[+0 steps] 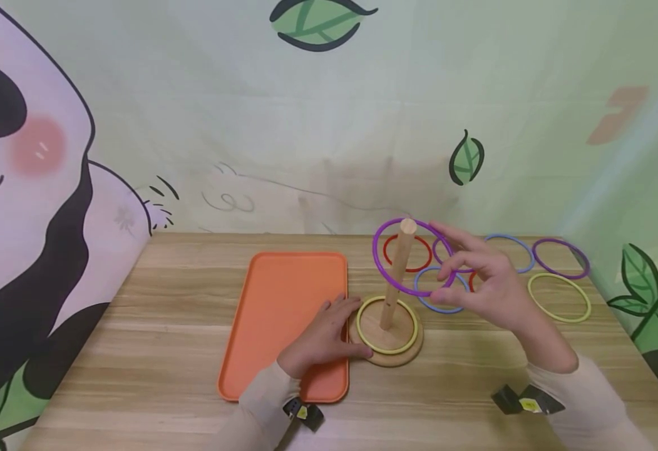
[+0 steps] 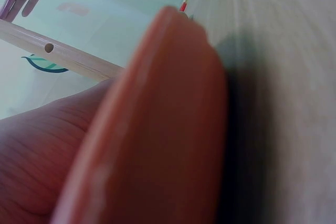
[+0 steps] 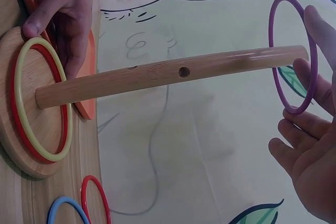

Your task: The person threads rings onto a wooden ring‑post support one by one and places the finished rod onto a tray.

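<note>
My right hand (image 1: 492, 288) pinches a thin purple ring (image 1: 374, 249) between thumb and fingers. In the right wrist view the ring encircles the top end of an upright wooden peg (image 1: 399, 269). The peg rises from a round wooden base (image 1: 402, 359). Around its foot a yellow ring (image 1: 387, 352) lies over a red ring (image 3: 14, 98) on the base. My left hand (image 1: 329, 332) touches the base's left side, thumb at the near edge and fingers extended toward the far edge, with its palm over the tray. The left wrist view is mostly filled by the blurred tray edge.
An orange tray (image 1: 295, 282) lies left of the base. Several loose rings are spread behind and right of the peg, among them a blue ring (image 1: 441, 311), a purple ring (image 1: 560, 275) and a yellow ring (image 1: 589, 307). A printed cloth (image 1: 362, 125) hangs behind the table.
</note>
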{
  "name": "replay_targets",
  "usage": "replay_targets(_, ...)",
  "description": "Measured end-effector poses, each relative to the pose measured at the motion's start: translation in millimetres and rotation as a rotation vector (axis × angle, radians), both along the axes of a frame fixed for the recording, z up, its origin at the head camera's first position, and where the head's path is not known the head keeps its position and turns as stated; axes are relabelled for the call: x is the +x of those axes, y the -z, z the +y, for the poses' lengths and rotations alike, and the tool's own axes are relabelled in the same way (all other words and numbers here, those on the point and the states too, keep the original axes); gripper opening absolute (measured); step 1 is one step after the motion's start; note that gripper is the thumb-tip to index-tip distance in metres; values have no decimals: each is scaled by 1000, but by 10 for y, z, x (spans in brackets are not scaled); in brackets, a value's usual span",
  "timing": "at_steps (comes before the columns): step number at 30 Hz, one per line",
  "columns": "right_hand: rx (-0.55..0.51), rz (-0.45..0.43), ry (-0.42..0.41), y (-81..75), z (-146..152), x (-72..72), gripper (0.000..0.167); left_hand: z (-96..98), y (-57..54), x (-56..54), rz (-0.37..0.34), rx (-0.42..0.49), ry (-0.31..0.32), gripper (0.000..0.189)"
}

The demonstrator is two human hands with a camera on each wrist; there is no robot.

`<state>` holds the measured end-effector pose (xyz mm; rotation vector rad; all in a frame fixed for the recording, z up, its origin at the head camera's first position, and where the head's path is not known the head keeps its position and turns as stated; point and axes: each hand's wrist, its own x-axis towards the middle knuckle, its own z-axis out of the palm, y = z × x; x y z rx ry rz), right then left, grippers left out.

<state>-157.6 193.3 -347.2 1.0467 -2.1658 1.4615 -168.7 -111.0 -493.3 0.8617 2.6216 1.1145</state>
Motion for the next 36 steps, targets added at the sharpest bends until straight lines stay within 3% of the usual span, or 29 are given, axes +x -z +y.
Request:
replay_targets(6,13,5,7,48,-1,23,39,1,-20,9,-17,1,-2,93)
replay_targets(14,-23,-7,-43,184,-22,24,41,-4,-8,7,-14,-2,-4,94)
replay_targets(22,77,-38,28,358,-44,88,42,-7,-9,10,-22,-11,-5,95)
replay_targets(29,83,-102,38,512,-76,138,37,-9,-15,19,-25,-6,-7,95)
replay_targets(36,86,-92,25,638,-63,139,32,-8,-20,18,-26,-8,-6,96)
